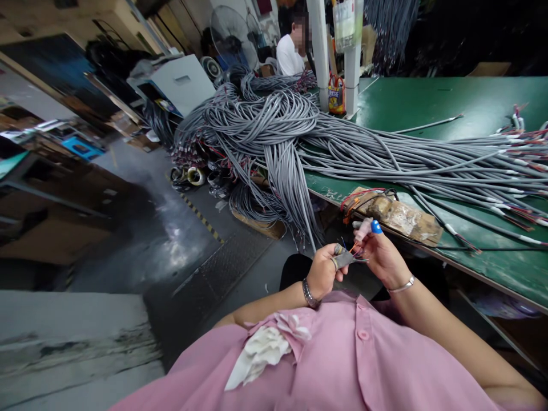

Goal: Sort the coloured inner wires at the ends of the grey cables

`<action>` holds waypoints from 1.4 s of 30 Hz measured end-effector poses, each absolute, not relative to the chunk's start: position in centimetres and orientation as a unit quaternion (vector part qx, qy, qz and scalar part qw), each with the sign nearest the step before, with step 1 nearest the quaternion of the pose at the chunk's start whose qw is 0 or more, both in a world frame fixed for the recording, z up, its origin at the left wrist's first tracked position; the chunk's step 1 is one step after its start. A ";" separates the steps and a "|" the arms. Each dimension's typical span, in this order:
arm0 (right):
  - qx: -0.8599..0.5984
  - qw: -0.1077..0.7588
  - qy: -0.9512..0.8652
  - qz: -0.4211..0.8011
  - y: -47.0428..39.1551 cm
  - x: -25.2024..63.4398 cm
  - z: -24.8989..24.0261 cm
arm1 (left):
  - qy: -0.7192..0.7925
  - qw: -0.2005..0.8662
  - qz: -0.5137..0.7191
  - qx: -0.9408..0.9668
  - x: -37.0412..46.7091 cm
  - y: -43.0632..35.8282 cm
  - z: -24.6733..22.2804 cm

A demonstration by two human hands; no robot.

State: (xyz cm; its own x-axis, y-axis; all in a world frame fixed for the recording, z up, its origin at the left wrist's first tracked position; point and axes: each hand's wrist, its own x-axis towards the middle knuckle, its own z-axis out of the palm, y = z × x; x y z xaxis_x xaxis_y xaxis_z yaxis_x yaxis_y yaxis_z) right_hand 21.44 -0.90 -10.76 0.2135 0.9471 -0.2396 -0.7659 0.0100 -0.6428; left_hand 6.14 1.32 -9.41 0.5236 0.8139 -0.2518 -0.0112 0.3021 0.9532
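Observation:
My left hand (323, 272) is closed on the end of a grey cable (310, 231), which hangs from the large bundle on the table. Grey wrapping covers parts of its thumb and finger. Thin coloured wires (355, 249), orange among them, fan out of the cable end between my hands. My right hand (384, 258) pinches at these wires, with a blue covering (376, 226) on one fingertip and pale pink wrapping (363, 229) on another. What exactly lies between its fingertips is too small to make out.
Many grey cables (274, 123) lie across the green table (428, 103) and hang off its left end. A taped wooden block (394, 216) with red and black wires sits at the near edge. Behind a white post (317, 51) sits another person (290, 54). A fan (233, 39) stands behind.

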 end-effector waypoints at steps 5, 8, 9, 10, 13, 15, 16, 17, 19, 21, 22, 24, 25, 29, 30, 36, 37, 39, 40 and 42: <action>-0.343 0.691 -0.145 0.619 -1.0 21.7 -10.9 | 0.398 0.703 0.308 0.503 5.6 1.2 -9.6; -0.354 0.683 -0.150 0.621 -1.1 21.8 -10.9 | 0.392 0.708 0.328 0.487 5.6 1.3 -9.5; -0.362 0.680 -0.147 0.620 -1.2 21.9 -10.9 | 0.389 0.712 0.335 0.479 5.6 1.3 -9.4; -0.369 0.678 -0.143 0.619 -1.2 21.9 -10.9 | 0.385 0.716 0.342 0.472 5.7 1.3 -9.3; -0.382 0.682 -0.135 0.609 -1.2 22.0 -10.8 | 0.369 0.722 0.363 0.459 5.8 1.2 -9.1; -0.379 0.683 -0.142 0.608 -1.2 22.1 -10.8 | 0.360 0.725 0.371 0.456 6.0 1.2 -8.9; -0.375 0.682 -0.150 0.609 -1.3 22.1 -10.7 | 0.357 0.725 0.372 0.457 6.2 1.2 -8.9; -0.370 0.681 -0.159 0.611 -1.3 22.1 -10.7 | 0.354 0.725 0.371 0.459 6.4 1.3 -8.9; -0.363 0.682 -0.171 0.611 -1.3 22.1 -10.7 | 0.353 0.724 0.370 0.463 6.8 1.4 -8.9; -0.361 0.688 -0.174 0.605 -1.3 22.0 -10.7 | 0.358 0.721 0.368 0.465 7.2 1.7 -9.1; -0.362 0.691 -0.173 0.601 -1.3 22.0 -10.6 | 0.362 0.721 0.365 0.465 7.4 1.8 -9.2; -0.369 0.697 -0.171 0.590 -1.2 21.8 -10.6 | 0.370 0.721 0.355 0.466 7.7 1.9 -9.4; -0.372 0.699 -0.171 0.587 -1.2 21.8 -10.5 | 0.372 0.721 0.350 0.468 7.8 1.9 -9.5; -0.370 0.700 -0.169 0.587 -1.2 21.8 -10.6 | 0.375 0.717 0.340 0.479 7.6 1.7 -9.7; -0.368 0.699 -0.167 0.590 -1.2 21.8 -10.7 | 0.377 0.715 0.341 0.480 7.4 1.6 -9.8; -0.366 0.684 -0.149 0.613 -1.4 22.0 -11.0 | 0.377 0.714 0.352 0.473 6.1 1.1 -9.2; -0.363 0.680 -0.151 0.619 -1.4 22.0 -10.9 | 0.374 0.715 0.354 0.472 6.0 1.1 -9.0; -0.361 0.673 -0.155 0.626 -1.3 22.0 -10.8 | 0.369 0.715 0.362 0.471 5.8 1.0 -8.7; -0.362 0.672 -0.158 0.627 -1.3 22.0 -10.8 | 0.368 0.714 0.366 0.470 5.8 1.0 -8.6; -0.368 0.670 -0.167 0.623 -1.2 22.0 -10.7 | 0.365 0.714 0.370 0.469 5.9 1.0 -8.4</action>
State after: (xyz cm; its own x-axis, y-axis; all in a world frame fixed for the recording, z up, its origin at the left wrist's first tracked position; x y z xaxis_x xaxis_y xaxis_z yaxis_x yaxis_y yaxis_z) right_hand 22.04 -1.19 -10.68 0.1683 0.9576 -0.2337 -0.7115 -0.0461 -0.7012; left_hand 5.87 0.96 -8.36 0.4602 0.8704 -0.1749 -0.1855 0.2870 0.9398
